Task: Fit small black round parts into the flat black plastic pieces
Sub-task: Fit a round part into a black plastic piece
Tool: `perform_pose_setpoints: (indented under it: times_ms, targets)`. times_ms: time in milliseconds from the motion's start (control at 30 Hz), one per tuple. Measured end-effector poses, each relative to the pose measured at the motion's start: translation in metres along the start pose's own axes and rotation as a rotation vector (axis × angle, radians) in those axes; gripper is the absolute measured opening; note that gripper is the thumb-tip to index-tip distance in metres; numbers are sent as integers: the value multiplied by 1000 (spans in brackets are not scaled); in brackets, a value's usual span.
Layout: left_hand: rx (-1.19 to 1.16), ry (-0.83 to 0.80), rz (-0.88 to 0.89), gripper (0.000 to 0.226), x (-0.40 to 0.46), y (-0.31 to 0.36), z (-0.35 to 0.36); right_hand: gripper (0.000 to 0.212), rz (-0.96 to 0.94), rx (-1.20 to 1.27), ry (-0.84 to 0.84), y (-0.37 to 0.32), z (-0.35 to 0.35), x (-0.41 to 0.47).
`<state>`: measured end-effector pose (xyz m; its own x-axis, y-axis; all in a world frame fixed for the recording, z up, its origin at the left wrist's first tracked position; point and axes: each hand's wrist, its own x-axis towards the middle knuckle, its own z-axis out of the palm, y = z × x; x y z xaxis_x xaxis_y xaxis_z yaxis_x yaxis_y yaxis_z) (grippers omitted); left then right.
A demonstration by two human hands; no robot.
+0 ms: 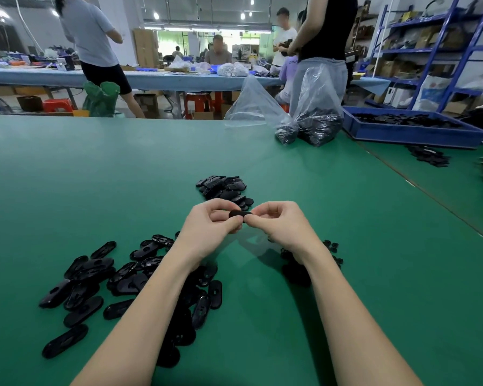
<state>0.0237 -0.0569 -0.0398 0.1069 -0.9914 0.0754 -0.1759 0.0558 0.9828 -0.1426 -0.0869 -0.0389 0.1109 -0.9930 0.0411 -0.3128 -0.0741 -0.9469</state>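
Above the green mat, the left hand and right hand are both pinching one flat black piece, apparently steadying it for insertion; the round part is hidden.

I saw 2 bare forearms reaching in from the bottom edge, no sleeves showing on either. The left hand and right hand wore no gloves, rings, watch or bands that I could make out.
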Motion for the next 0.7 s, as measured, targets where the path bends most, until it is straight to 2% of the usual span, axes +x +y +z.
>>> perform_pose_setpoints:
  times_ms: [133,300,533,700]
  targets:
    - [293,-25,152,24,0,0,-6,7,49,108,-29,0,-5,0]
    - [519,39,255,19,5,-2,-8,9,51,24,-11,2,-4,1]
    - [620,282,141,16,67,1,-3,5,27,-110,14,9,-5,7]
    - [793,289,64,15,110,5,3,8,16,-216,2,12,-2,7]
